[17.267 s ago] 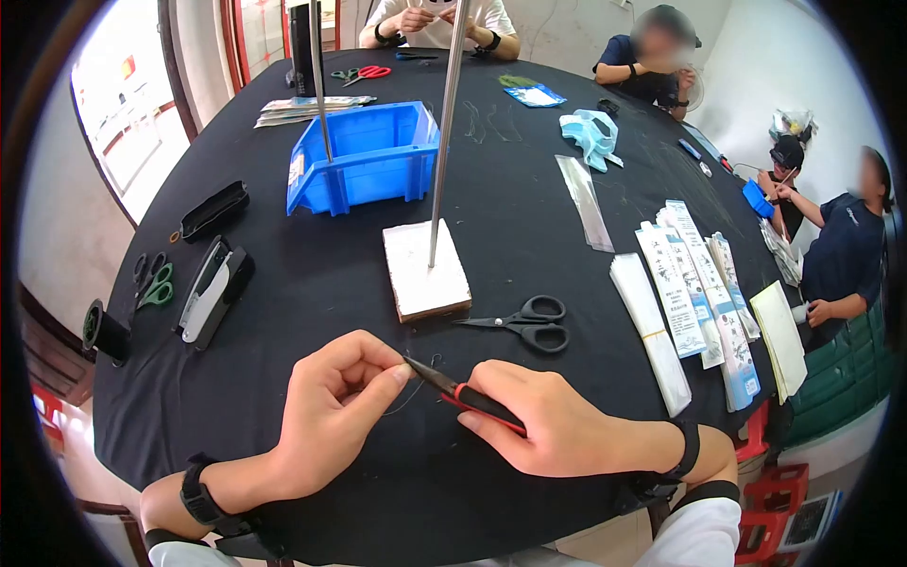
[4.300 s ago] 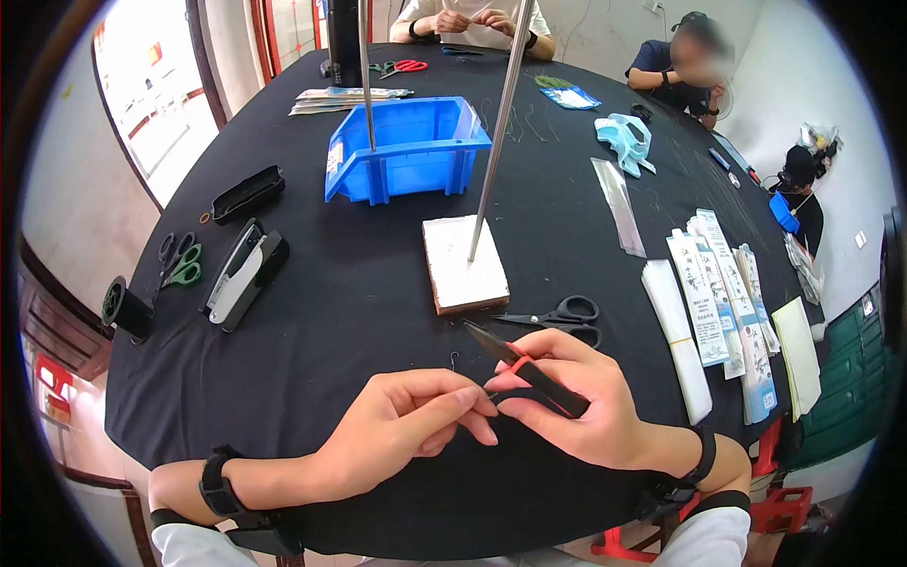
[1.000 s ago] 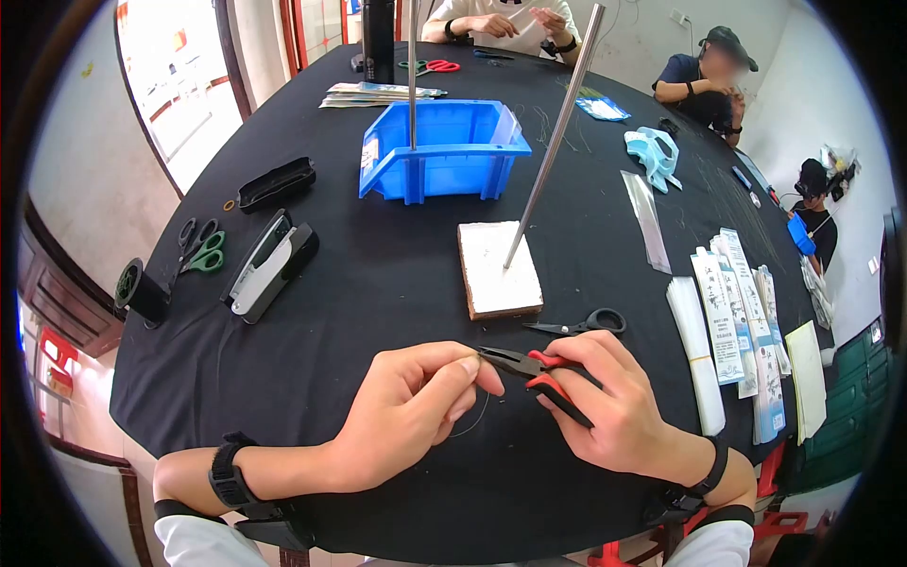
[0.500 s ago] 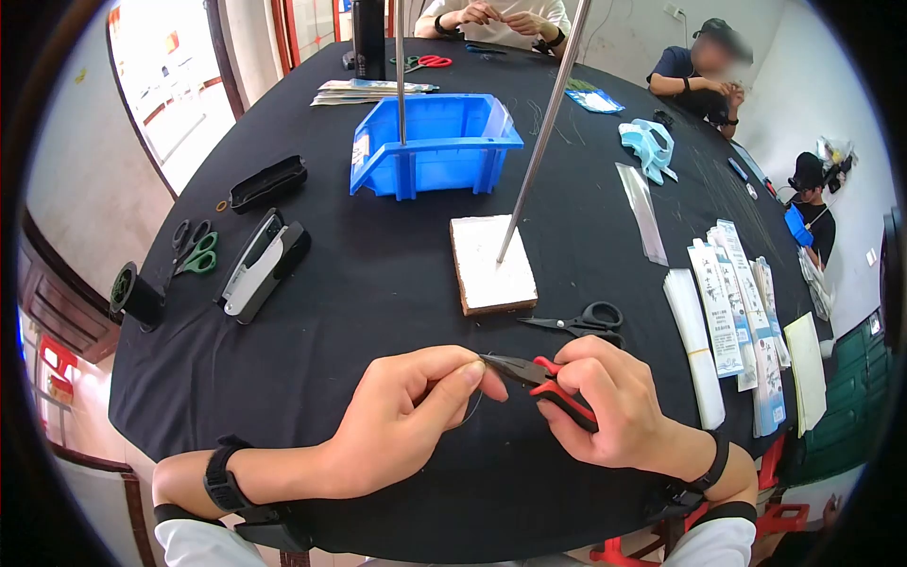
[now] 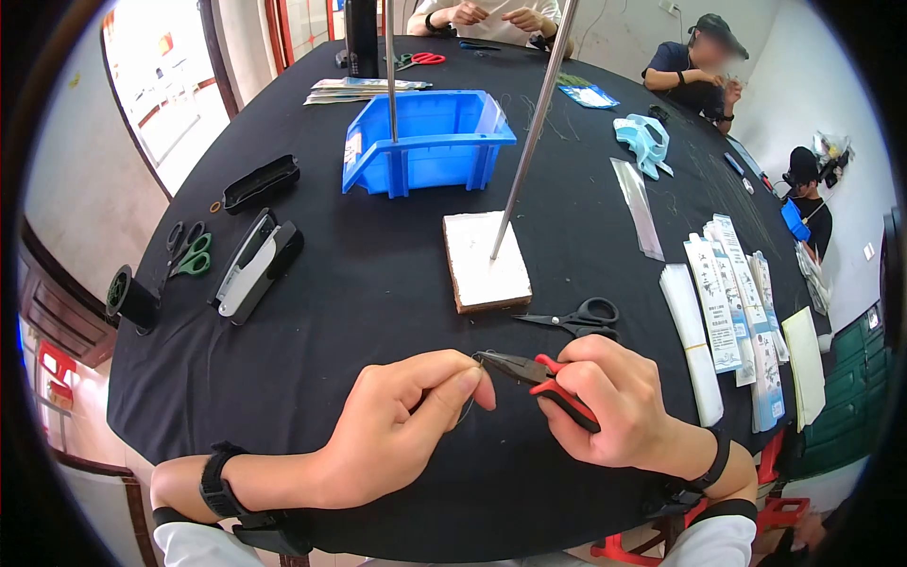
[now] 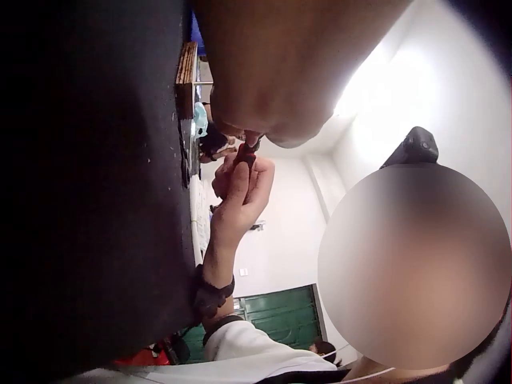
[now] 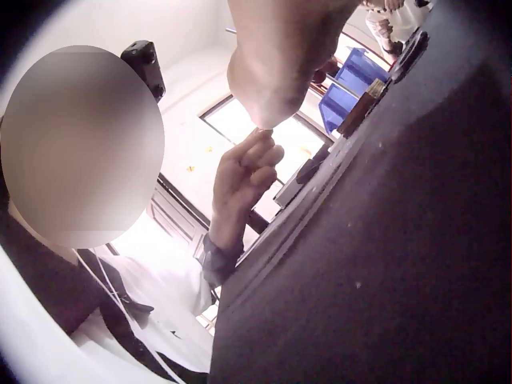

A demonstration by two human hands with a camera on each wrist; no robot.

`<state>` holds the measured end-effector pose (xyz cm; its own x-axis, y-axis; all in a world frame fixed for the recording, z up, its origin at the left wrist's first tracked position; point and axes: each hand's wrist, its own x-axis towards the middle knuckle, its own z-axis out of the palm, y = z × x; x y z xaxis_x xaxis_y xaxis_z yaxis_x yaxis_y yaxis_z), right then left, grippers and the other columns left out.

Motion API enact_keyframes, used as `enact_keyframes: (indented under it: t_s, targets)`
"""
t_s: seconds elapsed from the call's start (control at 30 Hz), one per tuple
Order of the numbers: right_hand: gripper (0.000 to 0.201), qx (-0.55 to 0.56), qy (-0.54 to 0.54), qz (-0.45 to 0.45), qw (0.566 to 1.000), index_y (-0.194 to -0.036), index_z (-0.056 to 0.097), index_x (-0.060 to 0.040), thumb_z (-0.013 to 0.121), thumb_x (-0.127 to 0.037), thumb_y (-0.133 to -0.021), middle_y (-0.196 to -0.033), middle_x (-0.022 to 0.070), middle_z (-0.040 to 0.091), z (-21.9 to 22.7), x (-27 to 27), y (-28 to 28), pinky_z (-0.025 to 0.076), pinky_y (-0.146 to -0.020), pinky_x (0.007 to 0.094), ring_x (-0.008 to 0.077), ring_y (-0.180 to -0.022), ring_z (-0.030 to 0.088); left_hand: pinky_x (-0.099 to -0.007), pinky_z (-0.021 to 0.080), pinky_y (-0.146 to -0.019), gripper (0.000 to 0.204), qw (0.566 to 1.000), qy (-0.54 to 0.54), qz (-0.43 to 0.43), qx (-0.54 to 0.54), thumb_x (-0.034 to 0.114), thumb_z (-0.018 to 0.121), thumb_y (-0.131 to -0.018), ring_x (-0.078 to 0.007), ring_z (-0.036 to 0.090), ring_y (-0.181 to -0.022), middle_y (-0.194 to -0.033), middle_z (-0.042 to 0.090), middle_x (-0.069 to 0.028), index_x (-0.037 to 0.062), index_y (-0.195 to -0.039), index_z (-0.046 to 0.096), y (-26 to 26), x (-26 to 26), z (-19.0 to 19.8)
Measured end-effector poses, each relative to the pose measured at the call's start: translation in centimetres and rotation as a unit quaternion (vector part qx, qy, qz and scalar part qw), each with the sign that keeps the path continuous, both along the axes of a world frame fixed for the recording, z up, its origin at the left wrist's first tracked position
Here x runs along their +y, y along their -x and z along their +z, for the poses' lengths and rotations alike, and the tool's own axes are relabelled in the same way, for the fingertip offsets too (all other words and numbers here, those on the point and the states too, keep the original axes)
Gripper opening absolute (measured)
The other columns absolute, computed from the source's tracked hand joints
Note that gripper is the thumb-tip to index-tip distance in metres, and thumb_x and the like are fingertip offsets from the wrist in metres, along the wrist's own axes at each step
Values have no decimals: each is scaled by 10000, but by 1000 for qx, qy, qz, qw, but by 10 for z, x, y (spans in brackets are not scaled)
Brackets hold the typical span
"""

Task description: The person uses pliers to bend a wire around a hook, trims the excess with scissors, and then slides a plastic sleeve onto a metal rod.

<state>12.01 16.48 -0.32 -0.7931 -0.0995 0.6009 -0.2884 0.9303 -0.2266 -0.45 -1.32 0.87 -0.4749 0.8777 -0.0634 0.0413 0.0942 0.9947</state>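
Wire, thin and dark, lower centre of the head view, pinched between thumb and forefinger of the left hand and met at its upper end by the tips of the red-handled pliers. Compared with a second ago: plier handles squeezed closer together, nose tips drawn right up to the left fingertips, wire loop pulled shorter below them; judged a bend or crimp now under way rather than a search for grip. Right hand curled tight round the plier handles, just right of centre, resting on the black table. Left to right across the table otherwise: black spool at the left edge, green-handled scissors, stapler, then blue bin in the upper middle, open-topped, its inside appearing bare apart from a thin upright rod passing before it; contents low down not visible. White block bearing a slanted metal rod, black scissors, packet stacks at the right.
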Motion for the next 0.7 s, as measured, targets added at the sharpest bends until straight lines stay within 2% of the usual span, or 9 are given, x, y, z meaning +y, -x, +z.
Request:
enact_keyframes:
  t_s: [0.1, 0.2, 0.3, 0.4, 0.5, 0.6, 0.7]
  targets:
    - [237, -3, 16, 4, 1000, -801, 530, -47, 721, -72, -663, -768, 63, 510, -3, 1, 1, 448, -497, 283, 200, -610, 554, -194, 248, -445, 277, 1000, 7, 8, 18, 171, 415, -978, -24, 290, -475, -538, 374, 47, -29, -880, 580, 0, 1, -2]
    - [226, -10, 29, 6, 1000, -811, 536, -45, 714, -69, -673, -769, 66, 512, -5, 2, 3, 450, -505, 284, 201, -610, 552, -186, 341, -428, 286, 998, -23, -15, -57, 173, 402, -981, -44, 435, -500, -537, 395, 28, -45, -901, 569, 6, 4, -12]
    - [220, -17, 37, 5, 999, -823, 541, -44, 708, -66, -682, -771, 70, 512, -5, 2, 2, 451, -509, 285, 204, -611, 551, -212, 476, -445, 299, 990, -32, -22, -135, 176, 384, -984, -118, 602, -621, -536, 417, 3, -58, -912, 556, 6, 6, -11]
    - [220, -21, 48, 7, 999, -836, 544, -42, 705, -65, -688, -774, 73, 513, -5, 1, 2, 452, -511, 287, 207, -614, 551, -262, 554, -488, 306, 986, -43, -36, -159, 175, 378, -984, -193, 661, -751, -536, 434, -16, -69, -937, 558, 6, 6, -11]
    - [221, -26, 60, 12, 998, -848, 545, -39, 702, -65, -695, -781, 78, 518, -5, 1, 2, 453, -513, 287, 213, -620, 555, -250, 534, -472, 303, 980, -58, -34, -187, 172, 388, -982, -183, 660, -729, -534, 435, -12, -77, -969, 562, 6, 7, -12]
    - [220, -31, 70, 14, 997, -856, 545, -36, 699, -66, -702, -789, 82, 526, -7, 1, 2, 455, -515, 289, 217, -625, 558, -198, 431, -408, 293, 979, -39, -38, -198, 174, 410, -978, -111, 599, -601, -533, 436, 1, -70, -995, 571, 8, 4, -8]
    - [219, -34, 77, 14, 996, -858, 545, -35, 698, -65, -705, -793, 84, 531, -7, 0, 1, 456, -516, 291, 219, -626, 560, -179, 272, -401, 283, 984, -18, -30, -172, 193, 435, -973, -39, 417, -477, -530, 413, 29, -45, -967, 589, 12, 3, -7]
